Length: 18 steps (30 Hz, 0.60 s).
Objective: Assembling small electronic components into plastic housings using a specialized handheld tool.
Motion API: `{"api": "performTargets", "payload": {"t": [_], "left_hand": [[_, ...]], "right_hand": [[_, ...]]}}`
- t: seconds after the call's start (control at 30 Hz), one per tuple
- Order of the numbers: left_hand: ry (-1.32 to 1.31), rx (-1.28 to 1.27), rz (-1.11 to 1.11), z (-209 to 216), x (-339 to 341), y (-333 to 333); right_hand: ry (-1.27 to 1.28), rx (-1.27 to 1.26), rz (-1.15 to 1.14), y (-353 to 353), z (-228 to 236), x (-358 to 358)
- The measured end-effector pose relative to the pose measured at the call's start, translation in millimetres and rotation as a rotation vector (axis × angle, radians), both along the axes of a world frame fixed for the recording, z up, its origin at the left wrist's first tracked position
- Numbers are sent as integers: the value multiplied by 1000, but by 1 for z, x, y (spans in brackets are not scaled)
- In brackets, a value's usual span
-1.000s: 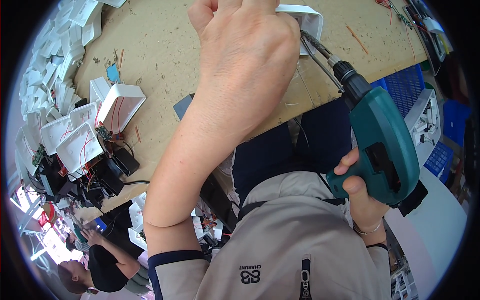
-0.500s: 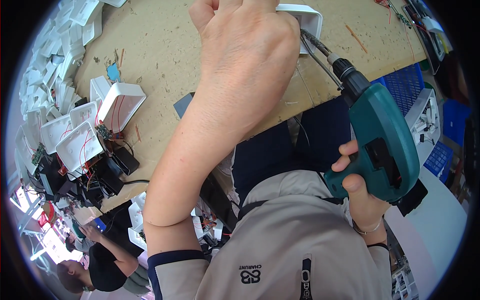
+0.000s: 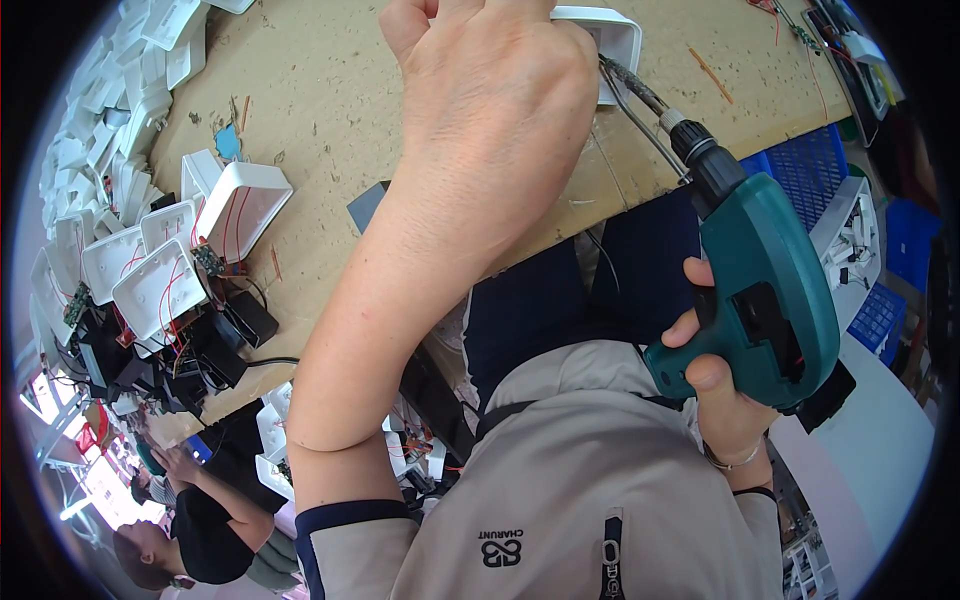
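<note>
My right hand is wrapped around the handle of a green soldering gun, with fingers at its trigger side. The gun's dark nozzle points up and left. Its slim tip and a thin curved feed tube reach into a white plastic housing on the table. Beside that tip, my left hand is bent over the housing's left part, back of the hand upward. Its fingers look curled, but the hand itself and the top edge of the picture hide their tips and whatever they hold.
White housings with red wires and black boxes crowd the table's left side. A heap of white housings lies beyond. Blue crates stand at right. Another person works at lower left.
The soldering gun has shifted very slightly down and right. The fingers at its trigger have spread a little apart. The white housing has moved slightly left; my left hand stays nearly still.
</note>
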<state>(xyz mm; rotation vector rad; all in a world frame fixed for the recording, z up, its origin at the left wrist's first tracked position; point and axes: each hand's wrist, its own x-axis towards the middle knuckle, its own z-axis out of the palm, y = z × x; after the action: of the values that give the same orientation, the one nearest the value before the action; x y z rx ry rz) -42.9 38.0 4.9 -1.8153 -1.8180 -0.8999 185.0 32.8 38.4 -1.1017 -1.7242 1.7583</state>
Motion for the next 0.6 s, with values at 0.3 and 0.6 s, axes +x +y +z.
{"api": "performTargets", "payload": {"t": [0.3, 0.6], "left_hand": [[-11, 11, -9, 20, 11, -6], [83, 350, -116, -14, -6, 7]], "right_hand": [[-29, 20, 6, 2, -3, 4], [-62, -5, 31, -1, 3, 8]]}}
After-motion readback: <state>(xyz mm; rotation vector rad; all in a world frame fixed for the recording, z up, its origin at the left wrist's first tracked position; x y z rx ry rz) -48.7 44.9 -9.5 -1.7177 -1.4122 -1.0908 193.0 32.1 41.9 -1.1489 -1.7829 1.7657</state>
